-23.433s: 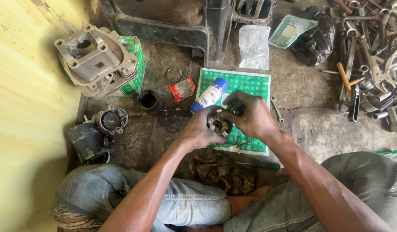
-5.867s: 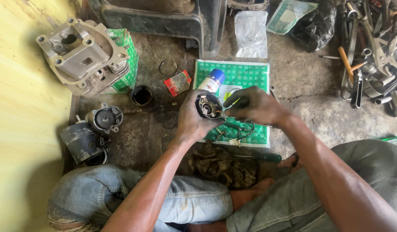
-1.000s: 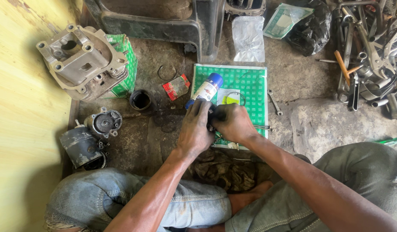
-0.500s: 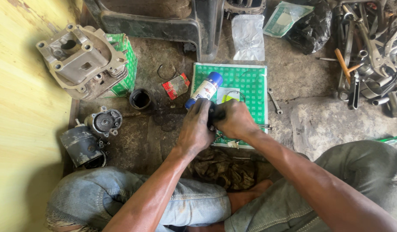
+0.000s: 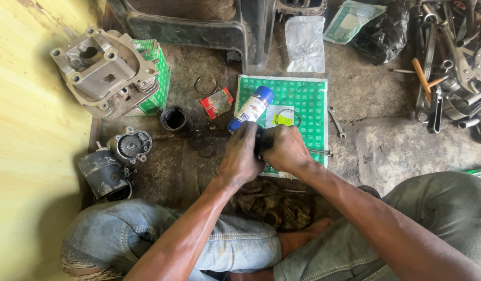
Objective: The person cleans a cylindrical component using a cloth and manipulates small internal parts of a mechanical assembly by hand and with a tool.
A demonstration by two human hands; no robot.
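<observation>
So the person is sitting cross-legged on a grimy concrete floor (image 5: pixel 407 151), and both hands are bunched together right over the near edge of a green printed sheet (image 5: pixel 308 104) lying flat on the floor. The left hand (image 5: pixel 241 158) and right hand (image 5: pixel 284 150) are pressed knuckle to knuckle, fingers curled in tight around a small dark part (image 5: pixel 261 141) between them. Only a sliver of it shows, so I honestly can't tell what it is, just that both hands are closed on it.

Poking out past the left hand's fingertips is a white spray can with a blue cap (image 5: pixel 251 108), lying tilted across the sheet's left edge. Can't tell if the hand touches it.

Over by the yellow wall (image 5: pixel 27 156), there's a grey metal engine casting (image 5: pixel 102 73) sitting on a green box (image 5: pixel 156 73), and nearer the person's knee a dark cylindrical motor (image 5: pixel 102 174) with a small geared housing (image 5: pixel 131 145) just beside it. A black ring-shaped sleeve (image 5: pixel 173 118) and a small red packet (image 5: pixel 216 102) lie between those and the sheet. A little wrench (image 5: pixel 335 122) sits just off the sheet's right edge, a clear plastic bag (image 5: pixel 305 44) is just beyond its far edge, and a heap of spanners and pliers (image 5: pixel 451 78) fills the far right corner.
</observation>
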